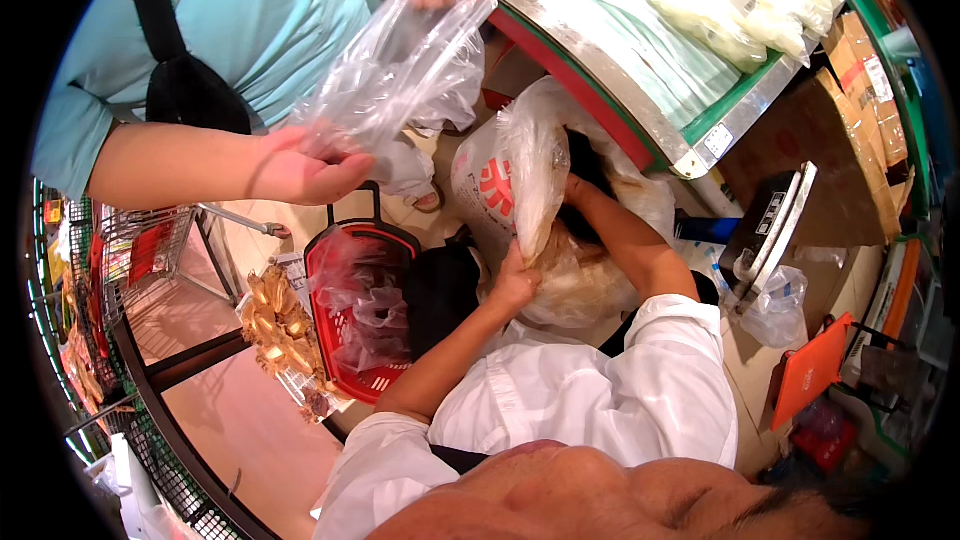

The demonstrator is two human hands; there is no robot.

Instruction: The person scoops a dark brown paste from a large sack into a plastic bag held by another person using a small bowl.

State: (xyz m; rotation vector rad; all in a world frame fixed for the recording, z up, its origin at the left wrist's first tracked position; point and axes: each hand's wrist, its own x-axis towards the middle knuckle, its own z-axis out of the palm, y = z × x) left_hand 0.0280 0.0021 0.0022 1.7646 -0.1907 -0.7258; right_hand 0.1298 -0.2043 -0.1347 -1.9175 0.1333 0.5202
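Note:
A large translucent plastic sack point(487, 187) with red printed characters stands before me, its mouth pulled wide. My left hand point(517, 277) grips the bunched plastic rim point(534, 187) on the near left side. My right hand point(579, 191) reaches into the sack's mouth beside dark contents point(581, 223); its fingers are mostly hidden, so I cannot tell what they hold. Brownish stains mark the clear inner plastic point(577, 277) on the near side.
Opposite, a person in a teal shirt point(300, 37) holds a clear plastic bag point(405, 67) between both hands. A red shopping basket point(322, 330) with plastic bags stands left, beside dried goods point(277, 322). A metal-edged display counter point(585, 37) overhangs the sack; a scale-like device point(772, 225) is right.

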